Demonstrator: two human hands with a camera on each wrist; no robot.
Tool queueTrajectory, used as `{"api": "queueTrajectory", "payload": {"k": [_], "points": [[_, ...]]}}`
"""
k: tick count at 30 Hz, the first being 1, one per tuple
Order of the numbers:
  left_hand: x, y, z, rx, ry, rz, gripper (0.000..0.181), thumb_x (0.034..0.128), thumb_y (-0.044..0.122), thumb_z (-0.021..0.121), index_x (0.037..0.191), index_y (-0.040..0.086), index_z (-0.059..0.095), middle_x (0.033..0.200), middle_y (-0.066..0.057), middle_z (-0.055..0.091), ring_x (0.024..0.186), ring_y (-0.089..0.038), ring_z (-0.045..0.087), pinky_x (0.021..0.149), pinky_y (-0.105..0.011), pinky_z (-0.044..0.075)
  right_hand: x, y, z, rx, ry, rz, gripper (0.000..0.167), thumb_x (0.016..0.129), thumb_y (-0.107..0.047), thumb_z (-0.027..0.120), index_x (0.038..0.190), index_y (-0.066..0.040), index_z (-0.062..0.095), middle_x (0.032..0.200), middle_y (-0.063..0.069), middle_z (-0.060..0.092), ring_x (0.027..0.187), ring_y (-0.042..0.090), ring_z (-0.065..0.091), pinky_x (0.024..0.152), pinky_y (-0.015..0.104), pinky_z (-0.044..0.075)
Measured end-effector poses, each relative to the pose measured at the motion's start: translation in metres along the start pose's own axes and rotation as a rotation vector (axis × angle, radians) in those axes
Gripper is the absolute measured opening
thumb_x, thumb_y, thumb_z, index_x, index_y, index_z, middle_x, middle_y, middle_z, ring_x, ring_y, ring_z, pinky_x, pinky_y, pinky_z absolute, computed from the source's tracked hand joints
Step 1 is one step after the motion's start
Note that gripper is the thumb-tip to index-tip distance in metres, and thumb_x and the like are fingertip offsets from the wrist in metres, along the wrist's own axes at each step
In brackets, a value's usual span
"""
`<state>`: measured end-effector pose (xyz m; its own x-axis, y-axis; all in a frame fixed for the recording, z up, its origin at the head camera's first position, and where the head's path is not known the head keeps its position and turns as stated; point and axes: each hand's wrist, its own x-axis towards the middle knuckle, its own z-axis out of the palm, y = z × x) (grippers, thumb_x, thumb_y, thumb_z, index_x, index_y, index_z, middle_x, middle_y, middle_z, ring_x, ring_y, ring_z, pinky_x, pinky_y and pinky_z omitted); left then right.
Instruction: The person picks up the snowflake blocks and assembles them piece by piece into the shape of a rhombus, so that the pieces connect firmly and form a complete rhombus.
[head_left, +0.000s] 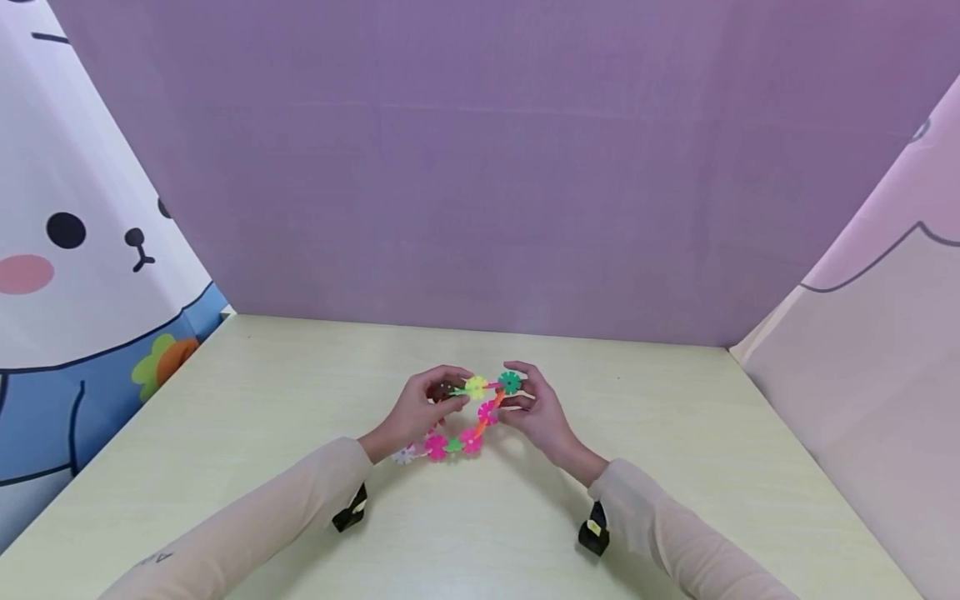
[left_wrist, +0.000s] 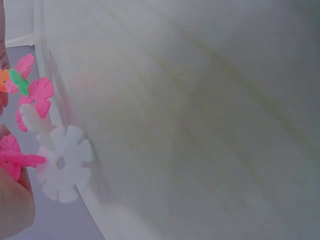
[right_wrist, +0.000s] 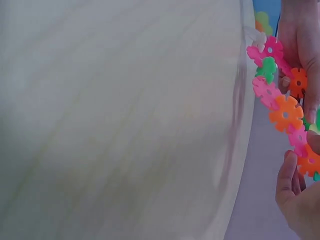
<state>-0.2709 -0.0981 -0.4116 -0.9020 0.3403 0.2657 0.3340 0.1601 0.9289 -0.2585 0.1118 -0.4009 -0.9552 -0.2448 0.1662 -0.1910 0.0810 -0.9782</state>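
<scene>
Both hands hold a looped chain of interlocking plastic snowflake discs (head_left: 471, 442) in pink, orange, green, yellow and white, raised above the table. My left hand (head_left: 416, 412) pinches the loop's left part, between thumb and fingers, beside a yellow disc (head_left: 476, 387). On the other side, my right hand (head_left: 546, 421) grips the chain near a dark green disc (head_left: 510, 382). An orange disc (right_wrist: 308, 161) shows between that hand's thumb and fingers in the right wrist view. A white disc (left_wrist: 65, 163) hangs at the lower left end. The left fingers partly hide several discs.
A pale wooden table (head_left: 480, 542) lies under the hands. Behind it rises a purple cloth wall (head_left: 480, 167). Printed cartoon panels flank the table, a white and blue one (head_left: 90, 317) at left and a pink one (head_left: 862, 350) at right. Black straps hang from both wrists.
</scene>
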Motion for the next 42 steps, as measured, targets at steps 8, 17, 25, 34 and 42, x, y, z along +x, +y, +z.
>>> {"api": "queueTrajectory", "payload": {"k": [8, 17, 25, 34, 42], "points": [[0.000, 0.004, 0.000, -0.002, -0.011, -0.018, 0.032, 0.0853, 0.012, 0.063, 0.117, 0.013, 0.059, 0.106, -0.012, 0.063, 0.078, -0.025, 0.058, 0.052, -0.028, 0.049, -0.001, 0.001, 0.001, -0.112, -0.002, -0.097, 0.066, 0.072, 0.017, 0.065, 0.130, -0.005, 0.042, 0.112, 0.028, 0.055, 0.089, 0.030, 0.064, 0.072, 0.026, 0.055], [-0.008, 0.032, 0.001, -0.006, -0.027, -0.009, 0.033, 0.0862, 0.005, 0.060, 0.119, 0.004, 0.056, 0.106, -0.019, 0.062, 0.080, -0.039, 0.056, 0.054, -0.030, 0.050, -0.004, -0.010, 0.002, -0.160, 0.021, -0.093, 0.063, 0.071, 0.015, 0.067, 0.127, 0.000, 0.045, 0.108, 0.031, 0.058, 0.087, 0.035, 0.064, 0.074, 0.030, 0.055], [-0.009, 0.032, 0.002, -0.030, -0.030, -0.002, 0.033, 0.0859, 0.004, 0.060, 0.118, 0.002, 0.056, 0.105, -0.022, 0.062, 0.082, -0.046, 0.055, 0.052, -0.032, 0.049, -0.011, -0.031, 0.006, -0.241, 0.026, -0.112, 0.055, 0.070, 0.013, 0.069, 0.120, 0.006, 0.049, 0.099, 0.030, 0.060, 0.082, 0.038, 0.062, 0.076, 0.041, 0.053], [-0.009, 0.033, 0.001, -0.034, -0.042, -0.010, 0.033, 0.0856, 0.004, 0.061, 0.118, 0.002, 0.056, 0.104, -0.020, 0.062, 0.081, -0.046, 0.054, 0.053, -0.033, 0.049, -0.003, -0.014, -0.001, -0.258, 0.006, -0.125, 0.056, 0.071, 0.009, 0.071, 0.122, 0.003, 0.050, 0.101, 0.026, 0.061, 0.082, 0.035, 0.061, 0.075, 0.040, 0.053], [-0.008, 0.033, 0.001, -0.034, -0.032, -0.023, 0.032, 0.0864, 0.006, 0.060, 0.118, 0.004, 0.056, 0.105, -0.019, 0.062, 0.081, -0.039, 0.057, 0.055, -0.033, 0.050, 0.004, 0.002, -0.002, -0.158, 0.031, -0.096, 0.068, 0.072, 0.013, 0.067, 0.131, -0.006, 0.040, 0.107, 0.024, 0.060, 0.087, 0.026, 0.064, 0.072, 0.024, 0.054]]}}
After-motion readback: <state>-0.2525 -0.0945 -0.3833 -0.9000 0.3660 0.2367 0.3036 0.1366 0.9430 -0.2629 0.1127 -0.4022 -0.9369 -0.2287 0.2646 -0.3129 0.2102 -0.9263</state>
